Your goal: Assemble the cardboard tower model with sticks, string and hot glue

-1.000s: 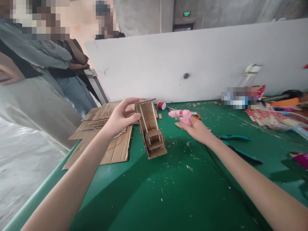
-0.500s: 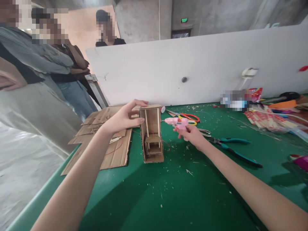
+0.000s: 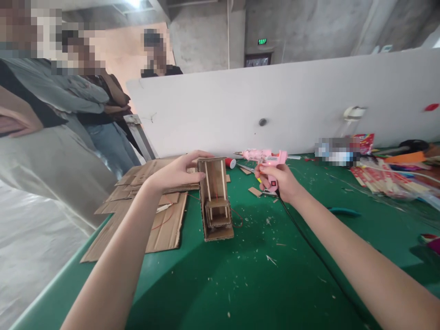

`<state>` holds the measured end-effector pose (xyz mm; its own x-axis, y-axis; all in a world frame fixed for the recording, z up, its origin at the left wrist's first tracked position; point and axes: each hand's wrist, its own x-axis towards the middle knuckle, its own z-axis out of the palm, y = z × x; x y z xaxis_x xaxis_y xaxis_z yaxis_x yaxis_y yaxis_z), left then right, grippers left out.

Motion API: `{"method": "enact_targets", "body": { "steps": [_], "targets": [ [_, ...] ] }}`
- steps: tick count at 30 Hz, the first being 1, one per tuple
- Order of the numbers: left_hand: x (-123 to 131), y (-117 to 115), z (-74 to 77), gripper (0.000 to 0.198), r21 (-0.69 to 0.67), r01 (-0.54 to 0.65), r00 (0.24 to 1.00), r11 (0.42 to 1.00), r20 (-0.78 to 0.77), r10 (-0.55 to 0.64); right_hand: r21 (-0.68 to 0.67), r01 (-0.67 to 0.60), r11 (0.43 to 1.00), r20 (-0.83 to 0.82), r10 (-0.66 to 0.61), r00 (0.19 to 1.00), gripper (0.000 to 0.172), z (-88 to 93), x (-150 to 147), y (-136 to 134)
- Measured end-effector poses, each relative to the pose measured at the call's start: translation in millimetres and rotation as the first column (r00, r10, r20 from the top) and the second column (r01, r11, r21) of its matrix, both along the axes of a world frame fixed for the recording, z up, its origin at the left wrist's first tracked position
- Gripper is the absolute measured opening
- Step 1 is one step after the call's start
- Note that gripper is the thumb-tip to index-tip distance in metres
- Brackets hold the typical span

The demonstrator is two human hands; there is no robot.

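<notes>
A tall cardboard box model with wooden sticks and a small inner shelf stands on the green table. My left hand grips its upper left side, the thumb at the front edge and the fingers behind the top. To the right, my right hand is wrapped round the handle of a pink glue gun, raised above the table with its nozzle pointing left. A black cord runs from the gun's handle. Behind the box lies a red spool, and a thin red wire shows beside the box.
Cardboard sheets lie at the left. Scissors and cardboard scraps are near the glue gun. Teal-handled pliers are partly hidden by my right arm. Packets lie at the far right. A white partition stands behind; people stand at the left.
The glue gun has risen and moved slightly right, away from the box, in my right hand. The box's top leans a little further left, with my left hand still on it.
</notes>
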<state>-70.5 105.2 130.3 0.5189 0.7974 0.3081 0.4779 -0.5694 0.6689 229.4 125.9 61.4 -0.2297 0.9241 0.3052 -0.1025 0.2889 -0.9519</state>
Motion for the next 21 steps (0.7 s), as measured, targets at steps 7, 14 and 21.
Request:
{"method": "enact_targets", "body": {
  "steps": [7, 14, 21],
  "targets": [
    [-3.3, 4.9, -3.8, 0.055, -0.032, 0.055, 0.998, 0.998, 0.045, -0.053, 0.123, -0.022, 0.992, 0.283, -0.014, 0.959, 0.035, 5.9, 14.1, -13.5],
    [-0.6, 0.4, -2.5, 0.056, -0.054, 0.015, 0.997, 0.998, 0.073, -0.011, 0.248, 0.048, 0.967, 0.473, -0.165, 0.866, 0.038, 3.2, -8.4, -26.2],
    [-0.5, 0.4, -2.6, 0.053, -0.071, 0.019, 0.998, 0.997, 0.061, -0.015, 0.293, 0.093, 0.952, 0.486, -0.232, 0.842, 0.042, 0.3, -12.9, -27.7]
  ]
}}
